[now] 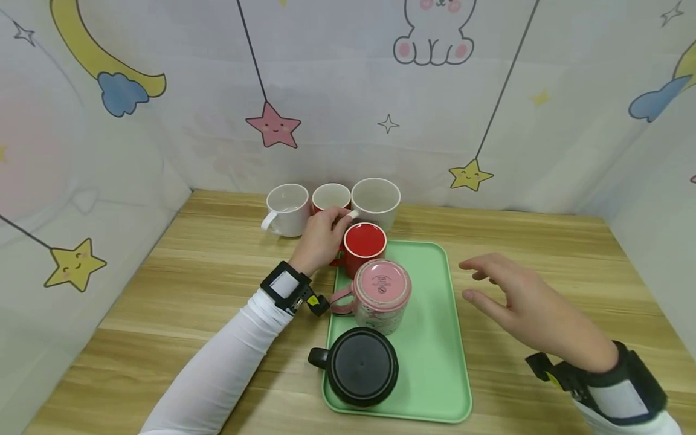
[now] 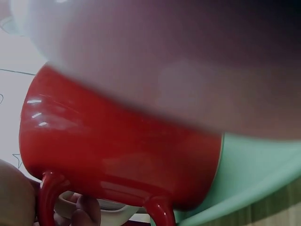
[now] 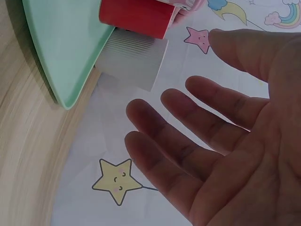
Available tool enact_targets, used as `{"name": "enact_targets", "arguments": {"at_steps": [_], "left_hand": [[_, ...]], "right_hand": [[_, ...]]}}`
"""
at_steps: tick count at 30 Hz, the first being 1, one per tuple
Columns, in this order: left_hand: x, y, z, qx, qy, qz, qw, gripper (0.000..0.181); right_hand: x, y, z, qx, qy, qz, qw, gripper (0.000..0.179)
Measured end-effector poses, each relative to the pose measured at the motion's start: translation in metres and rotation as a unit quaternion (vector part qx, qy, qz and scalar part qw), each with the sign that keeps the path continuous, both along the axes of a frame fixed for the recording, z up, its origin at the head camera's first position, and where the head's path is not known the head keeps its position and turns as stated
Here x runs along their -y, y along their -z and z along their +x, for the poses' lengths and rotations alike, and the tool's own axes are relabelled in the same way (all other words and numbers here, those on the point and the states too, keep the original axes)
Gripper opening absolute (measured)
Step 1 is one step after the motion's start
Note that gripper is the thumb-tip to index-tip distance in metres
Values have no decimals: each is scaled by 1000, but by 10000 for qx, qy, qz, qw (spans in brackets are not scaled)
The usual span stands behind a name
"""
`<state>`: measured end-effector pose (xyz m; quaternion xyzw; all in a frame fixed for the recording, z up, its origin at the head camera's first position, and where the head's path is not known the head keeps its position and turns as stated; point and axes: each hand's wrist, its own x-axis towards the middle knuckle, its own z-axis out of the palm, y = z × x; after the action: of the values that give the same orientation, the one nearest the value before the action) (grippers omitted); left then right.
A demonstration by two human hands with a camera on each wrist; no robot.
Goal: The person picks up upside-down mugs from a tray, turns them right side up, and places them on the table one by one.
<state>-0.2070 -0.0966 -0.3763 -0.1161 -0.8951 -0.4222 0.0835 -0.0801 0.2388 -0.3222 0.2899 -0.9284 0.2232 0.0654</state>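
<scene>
My left hand (image 1: 322,238) reaches to the back row and pinches the handle of a large white mug (image 1: 377,202); the left wrist view shows fingers (image 2: 87,209) at a white handle behind the red mug (image 2: 117,150). That red mug (image 1: 365,241) stands upright at the back of a green tray (image 1: 429,338). In front of it are an upside-down pink mug (image 1: 382,293) and an upside-down black mug (image 1: 362,367), handles pointing left. To the right of the tray, my right hand (image 1: 527,302) hovers with fingers spread and holds nothing.
Left of the large white mug, a red mug with a white inside (image 1: 331,197) and a smaller white mug (image 1: 288,209) stand in the back row on the wooden table (image 1: 217,272). A printed cloth (image 1: 337,78) hangs close behind them.
</scene>
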Motion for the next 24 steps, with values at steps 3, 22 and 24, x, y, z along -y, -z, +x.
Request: {"name": "enact_targets", "arguments": {"at_steps": [3,22,24], "left_hand": [[-1,-1,0,-18,29,-20,10000,26],[1,-9,6,109,505,-321,9982,37],[4,-11,10,156,564,-360,9976,38]], "right_hand": [[-1,0,0,134,15,114,9998,39],[-4,-2,3,251,-12,237,9994,43],[-4,-2,2,227,-42,236,9995,43]]}}
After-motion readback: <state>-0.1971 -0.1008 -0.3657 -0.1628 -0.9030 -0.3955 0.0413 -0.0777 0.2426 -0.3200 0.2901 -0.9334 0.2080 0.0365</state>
